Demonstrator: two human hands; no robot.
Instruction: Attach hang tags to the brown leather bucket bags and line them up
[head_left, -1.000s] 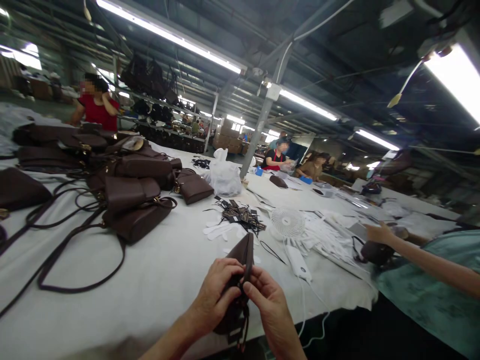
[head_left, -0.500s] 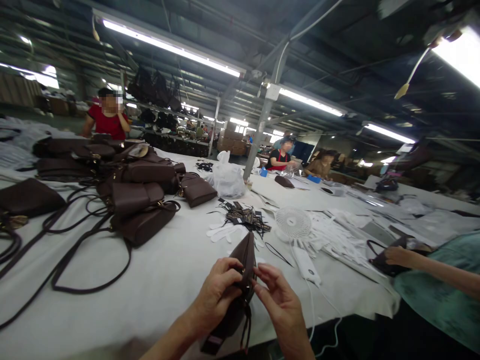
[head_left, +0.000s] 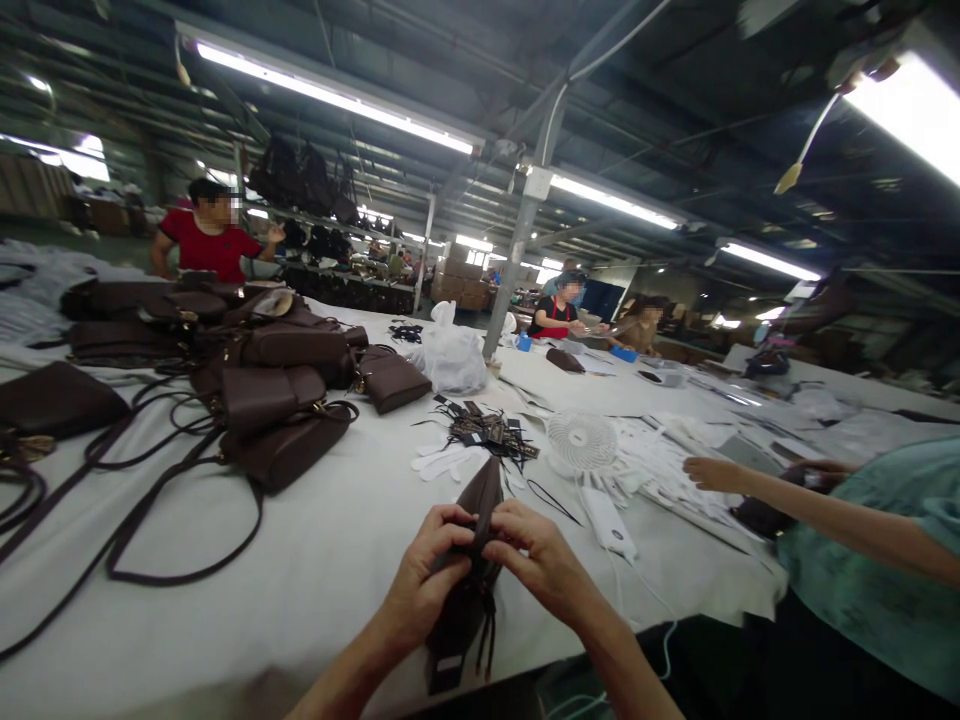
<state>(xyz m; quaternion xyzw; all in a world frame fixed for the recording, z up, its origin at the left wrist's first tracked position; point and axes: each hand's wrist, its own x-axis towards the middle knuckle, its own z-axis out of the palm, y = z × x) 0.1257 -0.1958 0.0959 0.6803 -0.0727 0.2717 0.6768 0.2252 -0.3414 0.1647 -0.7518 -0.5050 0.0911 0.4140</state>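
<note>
A small dark brown leather bag (head_left: 480, 500) stands on edge at the near edge of the white table (head_left: 337, 540). My left hand (head_left: 427, 575) grips its left side and my right hand (head_left: 536, 560) pinches its top edge from the right. Both thumbs meet at the bag's upper rim. Dark cords and a tag (head_left: 450, 660) hang from the bag's lower end over the table's edge.
A heap of brown bags with long straps (head_left: 277, 400) lies at left. Black tags (head_left: 487, 430), white gloves (head_left: 442, 462), a small white fan (head_left: 581, 440) and a white plastic bag (head_left: 450, 360) lie ahead. A co-worker's arm (head_left: 787, 495) reaches in from the right. Other people sit farther off.
My right hand has closed back onto the bag's top edge and the bag has tipped more upright. The co-worker's hand on the right has moved left over the white pieces.
</note>
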